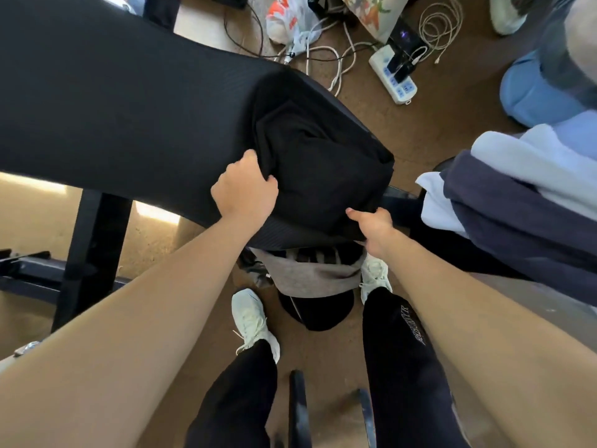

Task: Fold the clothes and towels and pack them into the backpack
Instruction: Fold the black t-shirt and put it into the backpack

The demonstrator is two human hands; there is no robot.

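Bare forearms lead to both hands on a folded black garment [319,156] at the counter [113,108] corner: the left hand [245,192] grips a bunched fold, and the right hand [371,229] pinches its near edge. Below, between the feet, what looks like the backpack [315,313] stands open on the floor with grey cloth [310,279] in its mouth. Packing looks part done, and a navy and pale-blue folded pile [517,202] waits at right.

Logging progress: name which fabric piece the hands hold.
The black garment on the table: left hand and right hand hold its edges; the navy piece and pale-blue piece at right lie untouched.
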